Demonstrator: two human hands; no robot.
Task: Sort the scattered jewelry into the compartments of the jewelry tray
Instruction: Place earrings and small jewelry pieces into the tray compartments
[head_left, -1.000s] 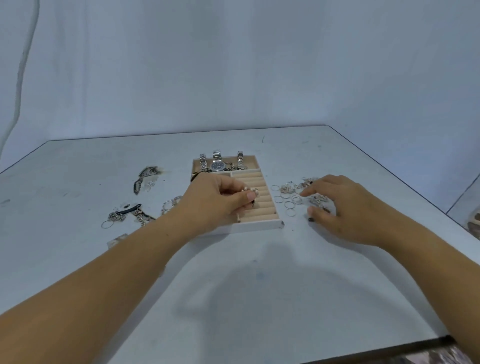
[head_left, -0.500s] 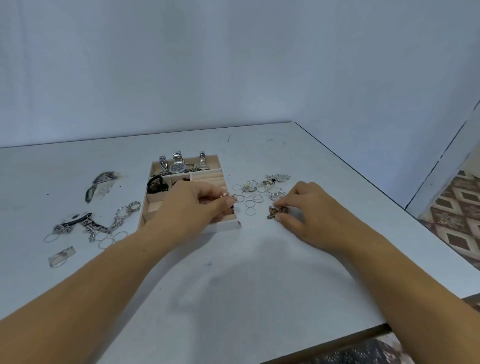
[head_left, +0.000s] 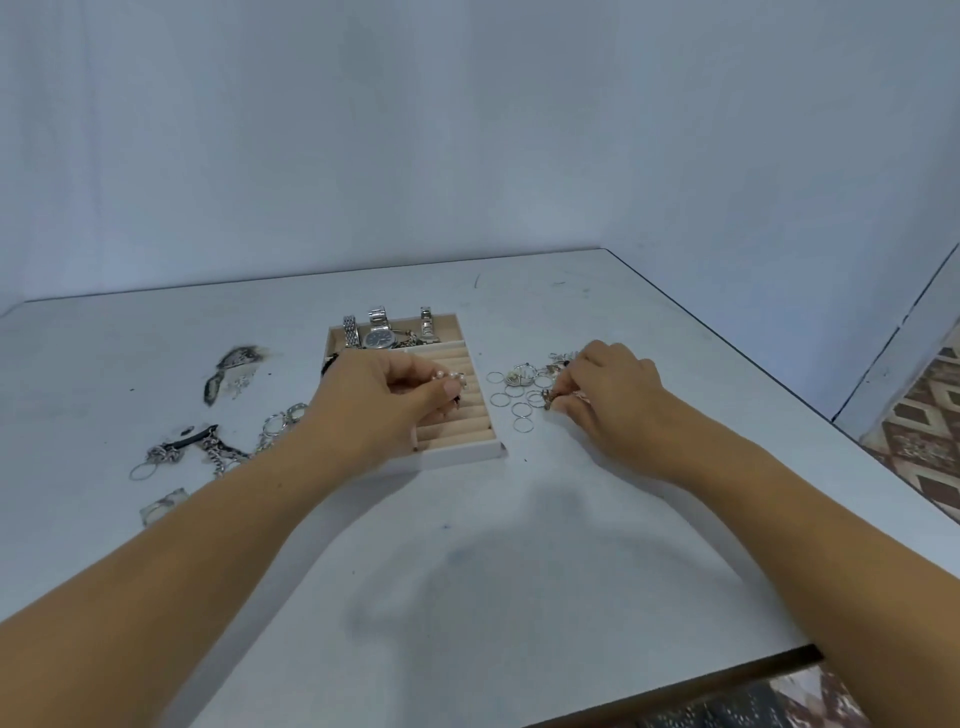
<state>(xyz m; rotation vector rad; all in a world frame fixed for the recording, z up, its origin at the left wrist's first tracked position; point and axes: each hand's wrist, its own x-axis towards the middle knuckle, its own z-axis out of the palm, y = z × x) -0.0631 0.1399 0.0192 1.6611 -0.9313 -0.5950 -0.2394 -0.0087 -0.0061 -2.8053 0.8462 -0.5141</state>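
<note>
A beige jewelry tray (head_left: 467, 451) sits mid-table, with watches (head_left: 378, 336) in its far compartment and ring-roll slots on its right side. My left hand (head_left: 384, 400) hovers over the ring slots, pinching a small pearl piece (head_left: 451, 378) between thumb and fingers. Right of the tray lie several thin silver rings (head_left: 511, 402). My right hand (head_left: 605, 395) rests among them, its fingertips closed on a small brownish ornament (head_left: 549, 399).
Left of the tray lie chains and bracelets (head_left: 218, 449), a dark patterned piece (head_left: 228, 366), loose hoops (head_left: 280, 423) and a clear packet (head_left: 163, 505). The table's right edge (head_left: 727, 353) drops to a patterned floor. A pale wall stands behind.
My right hand moved from the bare table back into the ring pile and pinched the ornament. My left hand stayed over the ring slots with the pearl piece. The view shifted.
</note>
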